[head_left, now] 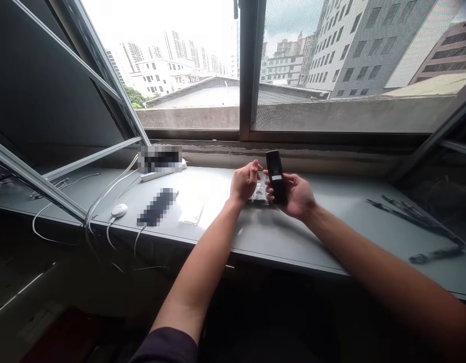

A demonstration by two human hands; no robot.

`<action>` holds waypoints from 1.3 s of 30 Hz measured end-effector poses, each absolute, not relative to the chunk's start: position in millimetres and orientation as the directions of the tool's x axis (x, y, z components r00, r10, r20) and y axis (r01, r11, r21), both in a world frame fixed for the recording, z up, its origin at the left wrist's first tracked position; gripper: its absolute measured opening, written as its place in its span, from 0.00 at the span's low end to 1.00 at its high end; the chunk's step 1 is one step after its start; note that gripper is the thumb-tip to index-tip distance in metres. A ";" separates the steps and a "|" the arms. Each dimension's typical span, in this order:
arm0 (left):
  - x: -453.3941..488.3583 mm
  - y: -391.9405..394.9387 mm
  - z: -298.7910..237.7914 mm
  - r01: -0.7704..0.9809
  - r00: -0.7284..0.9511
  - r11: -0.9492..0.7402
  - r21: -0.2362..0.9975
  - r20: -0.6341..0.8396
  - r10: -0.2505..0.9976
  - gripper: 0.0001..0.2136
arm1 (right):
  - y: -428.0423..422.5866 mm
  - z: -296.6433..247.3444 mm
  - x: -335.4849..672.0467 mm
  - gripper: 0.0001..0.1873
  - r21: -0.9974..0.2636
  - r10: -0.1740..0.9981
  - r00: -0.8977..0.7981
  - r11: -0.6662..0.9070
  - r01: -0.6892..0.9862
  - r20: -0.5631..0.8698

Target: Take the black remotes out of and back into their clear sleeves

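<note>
My right hand [295,194] is wrapped round a slim black remote-like device [275,174] with a small white label, held upright above the grey ledge [255,237]. My left hand [245,182] is curled beside it, fingertips pinched near the device's left edge; whether it holds anything small I cannot make out. Under both hands lies a clear plastic bag [260,192] on the ledge.
A white power strip [161,174] with several white cables [104,196] sits at the back left, with a white puck-shaped charger [119,209], a blurred dark flat object [157,206] and a clear sleeve [191,212]. Black strips [414,214] lie at right. A window frame [248,75] stands behind.
</note>
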State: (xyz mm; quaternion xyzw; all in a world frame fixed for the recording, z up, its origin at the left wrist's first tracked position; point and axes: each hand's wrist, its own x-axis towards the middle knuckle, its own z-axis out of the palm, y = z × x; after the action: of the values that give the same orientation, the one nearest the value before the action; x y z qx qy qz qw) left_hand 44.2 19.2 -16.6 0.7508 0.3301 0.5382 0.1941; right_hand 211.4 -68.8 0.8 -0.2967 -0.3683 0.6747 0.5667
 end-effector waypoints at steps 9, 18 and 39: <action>44.6 20.2 -17.6 0.301 0.199 -0.717 0.629 0.694 0.692 0.33 | -66.6 -5.5 207.4 0.10 -0.839 0.987 -0.160 -0.066 -0.540 0.025; 44.1 21.4 -18.5 0.307 0.196 -0.714 0.629 0.692 0.694 0.32 | -64.2 -13.6 209.1 0.14 -0.857 0.991 -0.131 -0.040 -0.514 0.032; 43.7 23.0 -18.9 0.358 0.141 -0.690 0.630 0.694 0.706 0.32 | -74.5 2.1 203.7 0.18 -0.841 0.973 -0.224 -0.171 -0.514 -0.061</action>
State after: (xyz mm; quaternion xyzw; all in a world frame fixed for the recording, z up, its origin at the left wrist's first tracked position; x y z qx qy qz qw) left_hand 43.7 23.0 -18.9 0.7384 0.3602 0.5474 0.1593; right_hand 203.7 -74.5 2.1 -0.3199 -0.3589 0.6950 0.5347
